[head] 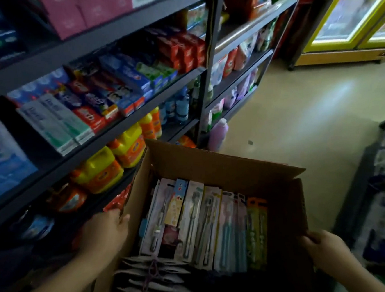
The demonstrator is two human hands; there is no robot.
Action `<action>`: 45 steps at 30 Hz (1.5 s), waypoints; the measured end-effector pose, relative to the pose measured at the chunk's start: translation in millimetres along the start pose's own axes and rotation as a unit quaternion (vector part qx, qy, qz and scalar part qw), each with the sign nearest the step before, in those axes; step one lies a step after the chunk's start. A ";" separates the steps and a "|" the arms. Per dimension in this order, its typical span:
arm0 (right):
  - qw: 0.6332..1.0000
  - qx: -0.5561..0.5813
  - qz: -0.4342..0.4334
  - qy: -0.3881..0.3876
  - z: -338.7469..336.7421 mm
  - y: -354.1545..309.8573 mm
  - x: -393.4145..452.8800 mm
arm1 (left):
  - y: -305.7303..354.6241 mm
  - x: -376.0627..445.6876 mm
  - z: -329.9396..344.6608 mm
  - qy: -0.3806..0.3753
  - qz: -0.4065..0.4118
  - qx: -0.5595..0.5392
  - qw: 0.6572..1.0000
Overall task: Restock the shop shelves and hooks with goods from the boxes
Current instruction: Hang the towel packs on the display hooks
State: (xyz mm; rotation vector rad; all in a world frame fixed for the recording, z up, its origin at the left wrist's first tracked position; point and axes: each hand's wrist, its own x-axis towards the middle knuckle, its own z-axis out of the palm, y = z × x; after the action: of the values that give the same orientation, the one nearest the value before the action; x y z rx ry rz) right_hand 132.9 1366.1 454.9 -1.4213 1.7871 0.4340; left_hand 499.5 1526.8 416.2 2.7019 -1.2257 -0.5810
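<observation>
1. Hands first: the left hand [106, 229] grips the left wall of the cardboard box [219, 169], thumb hooked over the rim and inside.
2. The right hand [325, 250] holds the box's right flap, fingers curled round its edge.
3. Inside the box, carded toothbrush packs [205, 224] stand in a row; flat grey packets [153, 278] are stacked toward its near end.
4. Left of the box, dark shelves [118, 124] carry yellow detergent jugs [104, 172] level with the box and toothpaste cartons [77, 111] one tier higher.
5. Beyond the box, a pink bottle [218, 134] stands on the floor [295, 122].
</observation>
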 end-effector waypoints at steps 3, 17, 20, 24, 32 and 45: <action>1.000 0.009 -0.005 0.000 -34.0 -2.0 37.0 | 40.5 39.5 5.2 0.014 0.010 -0.017 1.000; 0.996 0.021 0.013 -0.090 -140.4 3.6 281.6 | 206.0 222.2 114.1 -0.011 -0.016 0.030 0.999; 0.996 0.026 0.017 -0.082 -141.9 3.7 324.7 | 226.5 265.4 141.8 -0.027 -0.012 0.035 0.999; 0.997 0.044 0.021 -0.067 -136.1 -2.6 386.5 | 242.9 327.8 188.5 -0.044 -0.026 0.041 0.998; 0.999 0.028 0.012 -0.046 -106.1 -4.4 521.1 | 239.3 411.0 299.5 -0.042 -0.030 0.021 0.998; 0.997 -0.061 -0.044 0.020 -45.1 -3.9 638.6 | 222.7 466.0 396.1 -0.005 -0.032 0.013 0.999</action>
State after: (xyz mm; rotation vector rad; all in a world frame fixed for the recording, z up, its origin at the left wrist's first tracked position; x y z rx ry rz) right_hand 85.1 915.1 3.0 -1.5963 1.7479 0.4786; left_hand 468.3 1051.2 -27.1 2.7708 -1.1614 -0.5917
